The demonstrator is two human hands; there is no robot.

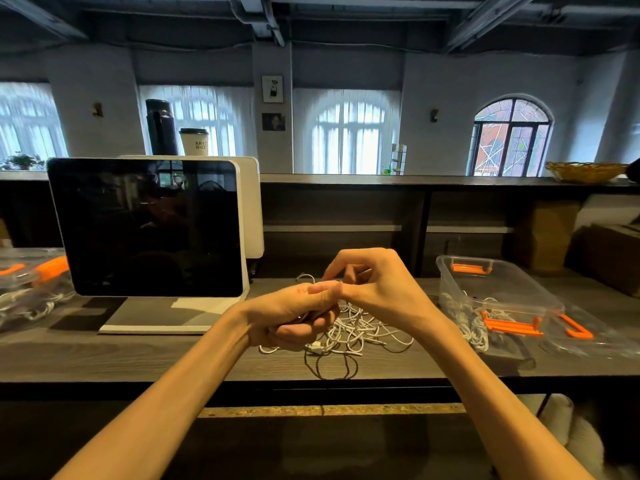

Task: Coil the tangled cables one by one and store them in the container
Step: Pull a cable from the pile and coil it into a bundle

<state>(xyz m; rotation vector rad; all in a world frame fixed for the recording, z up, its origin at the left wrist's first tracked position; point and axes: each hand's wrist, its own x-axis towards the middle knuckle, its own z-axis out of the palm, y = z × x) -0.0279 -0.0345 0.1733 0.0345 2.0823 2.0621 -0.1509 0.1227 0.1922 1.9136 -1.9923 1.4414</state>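
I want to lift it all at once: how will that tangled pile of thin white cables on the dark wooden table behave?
The tangled pile of thin white cables is probably floppy and light: its loops sag flat. Interlocked strands would likely drag along, and loose ends may trail or snag.

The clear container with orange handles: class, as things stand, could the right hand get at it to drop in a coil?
Probably yes. The clear container sits lidless, right of the right hand, with bare table between.

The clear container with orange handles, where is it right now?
In the head view the clear container sits on the table's right side, beyond the right hand and right of the tangled white cables.
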